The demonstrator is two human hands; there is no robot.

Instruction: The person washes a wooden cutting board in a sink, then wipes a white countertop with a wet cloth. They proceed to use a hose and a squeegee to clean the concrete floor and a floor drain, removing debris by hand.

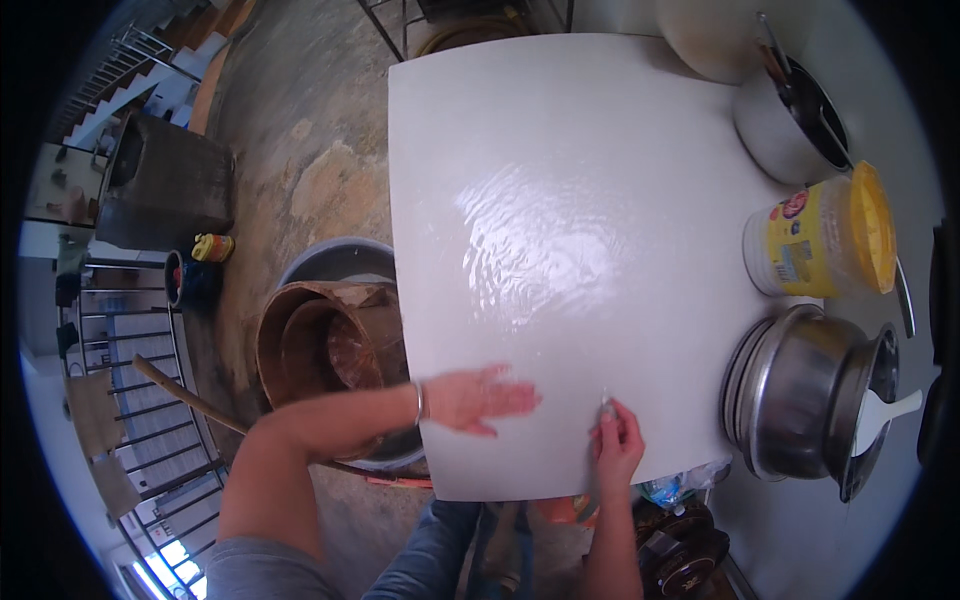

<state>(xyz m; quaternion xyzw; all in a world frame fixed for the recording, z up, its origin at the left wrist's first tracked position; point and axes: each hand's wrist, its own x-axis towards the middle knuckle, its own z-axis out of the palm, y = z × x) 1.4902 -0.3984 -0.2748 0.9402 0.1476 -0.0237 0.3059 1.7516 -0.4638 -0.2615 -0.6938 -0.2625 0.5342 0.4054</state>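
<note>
My left hand [480, 401] is flat with its fingers spread, over the near left part of a white tabletop [540, 120]; it is slightly blurred and holds nothing. I cannot tell whether it touches the surface. To its right, near the front edge, my right hand [619, 442] pinches a small pale object [606, 402] between thumb and fingers; what it is cannot be made out. A wet, rippled, shiny patch [540, 247] lies on the tabletop beyond both hands.
Along the right wall stand a metal pot [772, 127] with utensils, a yellow-lidded plastic bucket [810, 244] and stacked metal pots [799, 390] with a white rice paddle [874, 420]. Left of the table, a brown round container [289, 360] sits in a grey basin [322, 255].
</note>
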